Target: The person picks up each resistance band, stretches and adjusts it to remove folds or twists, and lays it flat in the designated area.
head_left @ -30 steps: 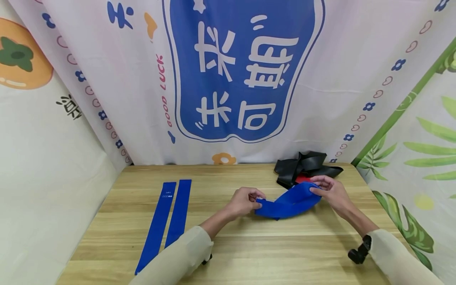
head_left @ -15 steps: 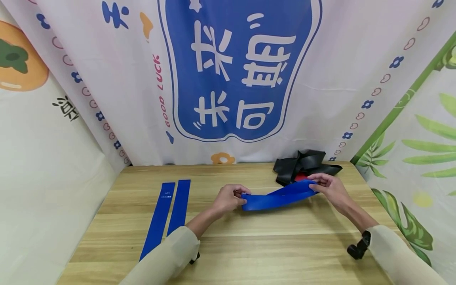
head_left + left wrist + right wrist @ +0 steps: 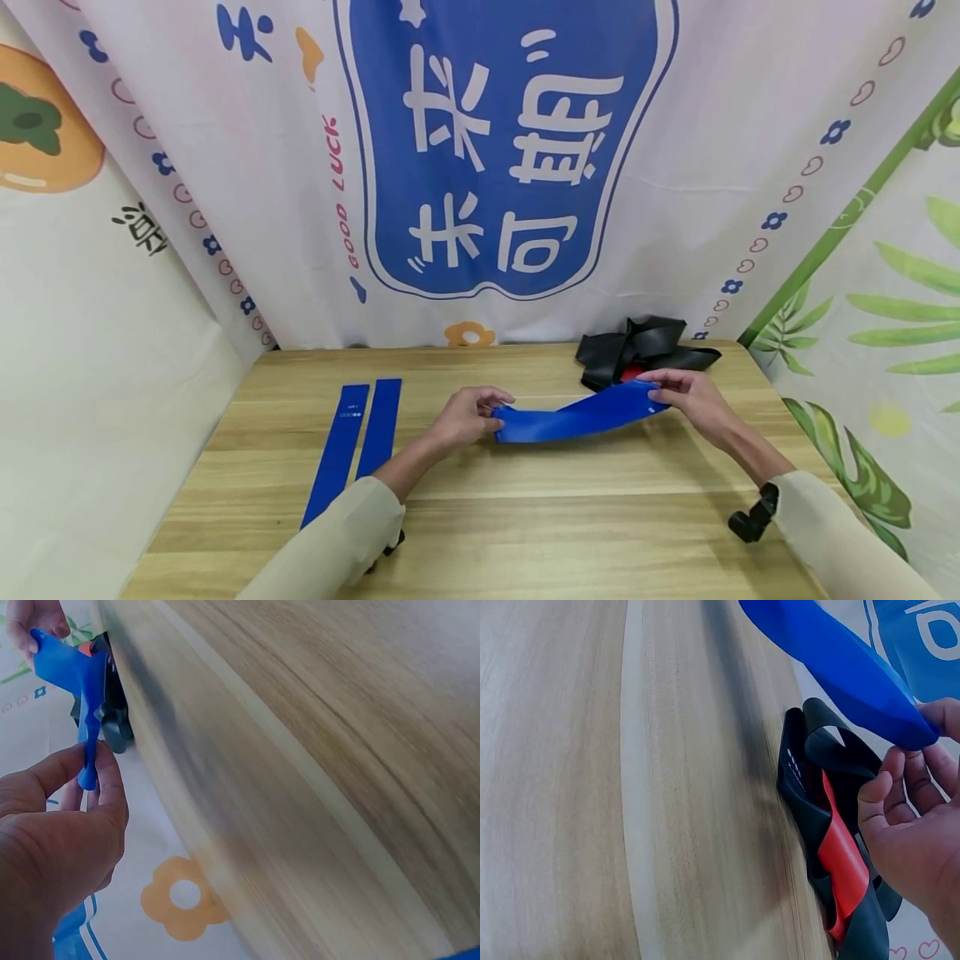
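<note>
As fingers (image 3: 111,780) pinch blue band (image 3: 562,426), wood-grained table (image 3: 562,537), printed curtain (image 3: 480,187)

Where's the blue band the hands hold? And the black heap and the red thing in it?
Held blue band (image 3: 561,426): head view, front strip's middle.
Black heap (image 3: 651,342): head view, middle folds.
Red thing (image 3: 845,861): right wrist view, its broad face.

"What was that?"
"A wide, flat, smooth blue looped band (image 3: 573,423) with a small pale mark near its right end."
"How was it held?"
"Above the wooden tabletop (image 3: 540,537), pinched at opposite ends by the left hand (image 3: 463,418) and right hand (image 3: 697,402), sagging slightly."
</note>
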A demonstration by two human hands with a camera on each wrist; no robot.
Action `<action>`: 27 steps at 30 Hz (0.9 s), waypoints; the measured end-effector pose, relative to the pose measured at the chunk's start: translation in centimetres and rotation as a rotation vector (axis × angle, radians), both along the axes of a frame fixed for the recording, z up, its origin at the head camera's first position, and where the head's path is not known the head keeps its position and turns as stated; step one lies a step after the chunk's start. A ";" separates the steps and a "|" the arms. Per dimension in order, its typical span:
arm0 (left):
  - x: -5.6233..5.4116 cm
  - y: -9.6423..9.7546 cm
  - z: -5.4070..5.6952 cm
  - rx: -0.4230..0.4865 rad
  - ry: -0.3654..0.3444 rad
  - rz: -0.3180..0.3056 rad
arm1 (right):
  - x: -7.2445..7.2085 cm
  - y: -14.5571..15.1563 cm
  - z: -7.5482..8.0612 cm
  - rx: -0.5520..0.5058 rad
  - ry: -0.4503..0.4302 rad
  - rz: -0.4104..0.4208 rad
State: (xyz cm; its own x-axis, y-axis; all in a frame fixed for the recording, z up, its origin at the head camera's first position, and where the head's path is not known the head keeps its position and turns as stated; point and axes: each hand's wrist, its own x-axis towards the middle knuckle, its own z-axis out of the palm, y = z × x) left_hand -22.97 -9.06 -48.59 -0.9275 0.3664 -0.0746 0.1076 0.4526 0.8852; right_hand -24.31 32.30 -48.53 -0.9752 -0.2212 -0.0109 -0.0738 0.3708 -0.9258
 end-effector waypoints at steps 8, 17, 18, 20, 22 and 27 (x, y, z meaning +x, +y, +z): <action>0.0 -0.6 0.2 -0.035 -0.023 0.015 | 0.0 -0.5 0.2 0.032 -0.005 -0.024; -0.1 -1.4 -0.1 0.004 -0.028 0.016 | -0.1 -1.0 0.1 -0.056 0.034 0.013; -0.1 -1.5 -0.1 0.006 -0.029 0.017 | -0.2 -1.1 0.1 -0.073 0.039 0.018; -0.1 -1.6 -0.1 0.007 -0.029 0.018 | -0.2 -1.2 0.1 -0.098 0.047 0.026; -0.1 -1.7 -0.1 0.005 -0.026 0.020 | -0.3 -1.3 0.2 -0.114 0.049 0.025; -0.1 -1.9 -0.1 0.022 -0.031 0.026 | -0.6 -1.7 0.4 -0.126 0.042 -0.009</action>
State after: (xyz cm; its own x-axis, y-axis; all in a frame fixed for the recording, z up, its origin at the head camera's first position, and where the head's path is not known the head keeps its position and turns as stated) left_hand -23.06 -11.00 -48.65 -0.9339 0.3445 -0.0954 0.0688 0.4352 0.8977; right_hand -24.86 30.63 -48.15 -0.9761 -0.2094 0.0578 -0.1110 0.2523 -0.9612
